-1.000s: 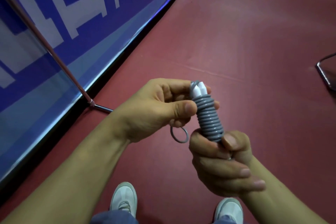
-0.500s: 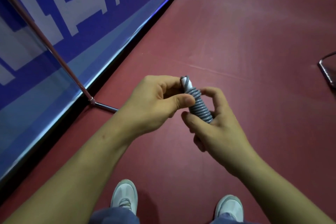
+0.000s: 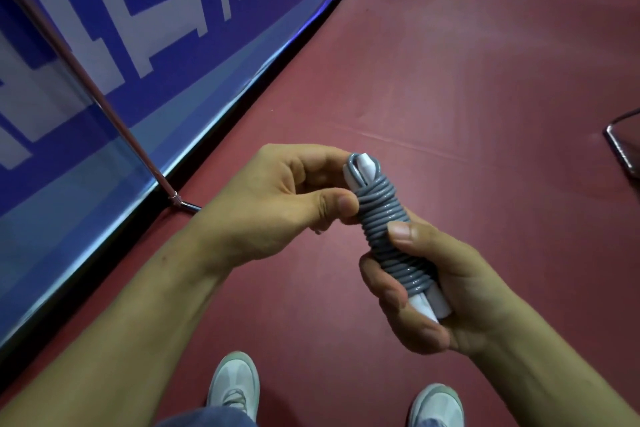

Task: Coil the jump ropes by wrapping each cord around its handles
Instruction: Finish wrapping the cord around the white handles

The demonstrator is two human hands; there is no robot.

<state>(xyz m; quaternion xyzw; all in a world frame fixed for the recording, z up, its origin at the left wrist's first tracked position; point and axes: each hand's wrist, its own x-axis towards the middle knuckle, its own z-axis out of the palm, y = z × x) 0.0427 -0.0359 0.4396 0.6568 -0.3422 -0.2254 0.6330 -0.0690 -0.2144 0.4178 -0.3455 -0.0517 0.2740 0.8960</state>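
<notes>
A jump rope (image 3: 388,225) sits between my two hands, its grey cord wound in tight turns around two white handles held side by side. White handle ends (image 3: 431,305) stick out below the coil, and white tips with a cord loop show at the top. My right hand (image 3: 436,288) grips the lower half of the bundle, thumb pressed on the coils. My left hand (image 3: 287,198) pinches the upper part of the coil with thumb and curled fingers.
I stand on a dark red floor (image 3: 467,80), my two pale shoes (image 3: 235,388) at the bottom edge. A blue and white barrier (image 3: 121,28) with a metal support leg (image 3: 114,107) runs along the left. A metal frame corner (image 3: 623,146) shows at the right.
The small loose loop of cord under my left hand is gone. My right hand went over the coil, then dropped back to grip the lower end, so the white handle ends show.
</notes>
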